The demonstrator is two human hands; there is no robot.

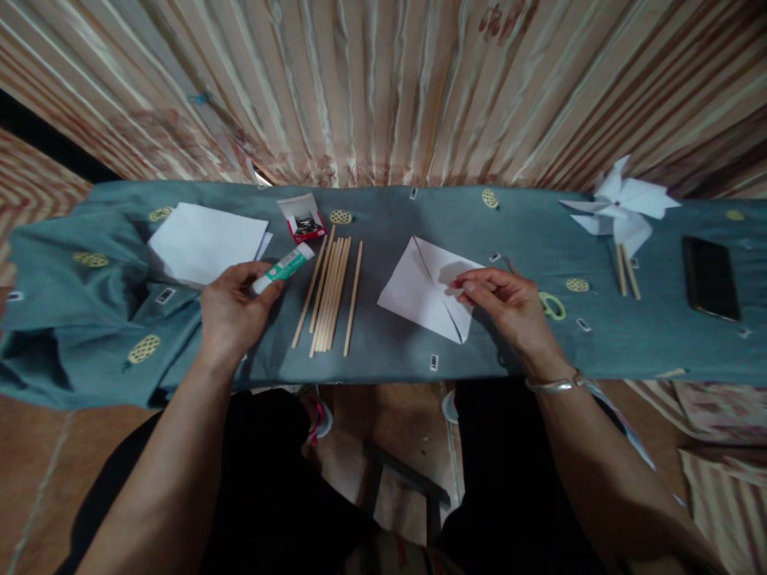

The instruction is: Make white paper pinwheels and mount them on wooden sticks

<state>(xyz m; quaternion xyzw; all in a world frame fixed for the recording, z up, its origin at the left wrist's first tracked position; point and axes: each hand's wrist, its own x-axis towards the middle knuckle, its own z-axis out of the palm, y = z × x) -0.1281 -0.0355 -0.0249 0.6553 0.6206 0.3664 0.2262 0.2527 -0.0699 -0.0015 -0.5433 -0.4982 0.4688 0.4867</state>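
Observation:
In my left hand (236, 307) is a white and green glue stick (284, 269), gripped between thumb and fingers left of the wooden sticks. My right hand (500, 299) is pinched closed over the right corner of a white square of paper (413, 291). Dark slits run in from two of the paper's corners toward its middle. Whether the right fingertips hold the paper or something small is not clear. Partly behind that hand lie scissors with a light green handle (552, 307).
Several wooden sticks (331, 295) lie between my hands. A small open red and white box (303, 220) holds dark bits. White sheets (207, 242) are stacked at left. At right are white paper pinwheels (620, 204) on sticks and a phone (711, 277). A pleated curtain (383, 96) hangs behind.

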